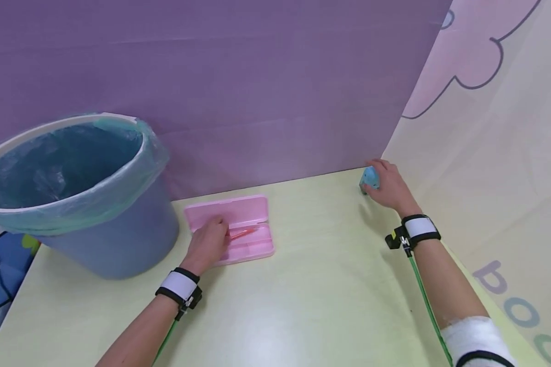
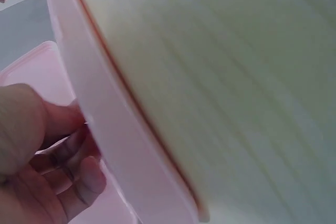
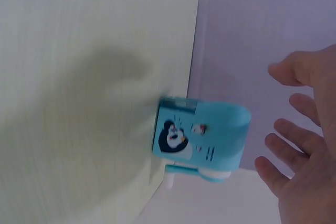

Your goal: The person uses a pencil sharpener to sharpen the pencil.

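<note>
A pink pencil case [image 1: 252,206] lies opened flat on the table. Over it, my left hand [image 1: 208,240] has its fingertips down inside, at a thin red pencil [image 1: 244,233] that sticks out from them to the right. In the left wrist view, the case's side wall [image 2: 105,103] hides the tips of the curled fingers and the pencil. A blue crank pencil sharpener [image 3: 205,135] with a penguin picture stands at the table's back right. Beside it, my right hand [image 3: 307,129] has its thumb and fingers apart, a gap showing between them and the sharpener.
A large blue bin [image 1: 119,244] with a plastic liner stands on the table's left, close to the pencil case. A purple panel [image 1: 266,102] rises along the back edge, and a pale printed sheet [image 1: 509,168] borders the right side. Green cables [image 1: 424,295] run along both forearms.
</note>
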A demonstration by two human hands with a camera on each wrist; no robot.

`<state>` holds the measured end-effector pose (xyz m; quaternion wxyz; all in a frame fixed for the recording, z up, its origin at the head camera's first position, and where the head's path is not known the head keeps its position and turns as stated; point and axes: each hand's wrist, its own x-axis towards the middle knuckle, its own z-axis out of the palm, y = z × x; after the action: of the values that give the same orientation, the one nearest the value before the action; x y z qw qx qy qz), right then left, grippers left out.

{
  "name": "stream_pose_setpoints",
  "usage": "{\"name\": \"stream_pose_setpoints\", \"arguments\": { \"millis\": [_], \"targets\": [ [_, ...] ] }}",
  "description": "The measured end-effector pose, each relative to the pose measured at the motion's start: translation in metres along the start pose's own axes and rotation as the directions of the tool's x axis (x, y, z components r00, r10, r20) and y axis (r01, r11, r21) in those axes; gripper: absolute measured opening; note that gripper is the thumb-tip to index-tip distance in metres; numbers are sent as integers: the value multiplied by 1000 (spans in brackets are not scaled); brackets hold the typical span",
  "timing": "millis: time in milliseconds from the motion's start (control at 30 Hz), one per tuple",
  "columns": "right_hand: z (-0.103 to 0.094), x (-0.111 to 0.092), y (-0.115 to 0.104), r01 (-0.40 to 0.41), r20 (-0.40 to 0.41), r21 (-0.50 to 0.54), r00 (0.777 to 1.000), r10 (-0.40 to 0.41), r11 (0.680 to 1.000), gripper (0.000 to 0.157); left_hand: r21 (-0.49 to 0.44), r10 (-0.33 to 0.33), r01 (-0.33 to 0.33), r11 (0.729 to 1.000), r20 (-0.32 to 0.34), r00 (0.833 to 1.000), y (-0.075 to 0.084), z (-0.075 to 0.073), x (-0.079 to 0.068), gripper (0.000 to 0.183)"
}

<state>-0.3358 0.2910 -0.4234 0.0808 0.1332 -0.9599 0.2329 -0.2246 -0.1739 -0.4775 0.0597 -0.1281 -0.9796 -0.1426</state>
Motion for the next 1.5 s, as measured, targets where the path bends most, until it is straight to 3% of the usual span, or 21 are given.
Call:
{"name": "stream_pose_setpoints", "arguments": {
  "millis": [300,600,767,933,1133,1300,1500],
  "targets": [
    [-1,8,17,-47,224,-60,973,59,997,81,22,16,-18,1000,78,997,-5,-8,-27,12],
    [4,9,36,-27,313,-85,948,52,996,83,71,120,-123,990,49,992,-3,-12,-39,21],
    [8,8,47,-15,280,-109,959,46,994,73,37,145,-146,989,33,989,-1,-14,-37,21],
    [11,6,60,-3,208,-160,978,36,987,68,14,181,-181,983,-26,983,2,-15,-33,16],
    [14,-14,74,-48,187,-145,980,75,988,67,9,207,-207,978,-38,978,5,-8,-30,17],
    [15,-31,63,-32,151,-100,987,47,994,66,-70,167,-169,983,-26,986,2,-8,-40,20],
    [20,-50,40,-9,143,-60,990,18,998,68,-127,162,-167,978,-44,986,-5,-11,-49,14]
  ]
}}
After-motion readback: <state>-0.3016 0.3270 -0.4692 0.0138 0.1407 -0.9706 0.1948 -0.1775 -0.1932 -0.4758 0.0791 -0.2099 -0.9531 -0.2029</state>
